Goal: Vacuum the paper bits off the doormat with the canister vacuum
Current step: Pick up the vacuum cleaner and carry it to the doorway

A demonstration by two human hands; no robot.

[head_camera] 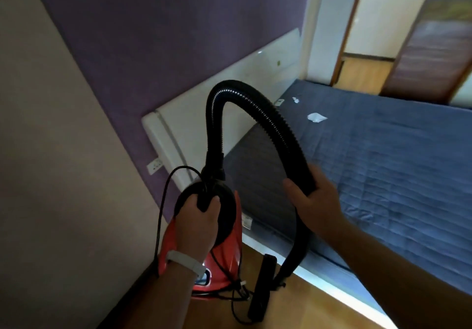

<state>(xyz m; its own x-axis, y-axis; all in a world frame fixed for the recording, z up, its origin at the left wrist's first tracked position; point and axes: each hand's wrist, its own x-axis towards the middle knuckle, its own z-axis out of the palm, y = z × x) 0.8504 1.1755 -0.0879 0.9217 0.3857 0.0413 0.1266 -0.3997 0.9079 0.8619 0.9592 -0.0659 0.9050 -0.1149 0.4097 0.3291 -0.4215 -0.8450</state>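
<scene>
Left hand [198, 222] gripping the handle of the red canister vacuum [222, 275] and right hand [315, 202] wrapped round its hose [255, 114], a person should likely set it down by the doormat's [396, 175] near edge so the nozzle [263, 285] reaches the paper bits [316, 117] near the far edge.

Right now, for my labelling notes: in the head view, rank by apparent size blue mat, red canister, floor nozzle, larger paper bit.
Largest to smallest:
blue mat
red canister
floor nozzle
larger paper bit
The paper lies farthest, shrinking it.
</scene>
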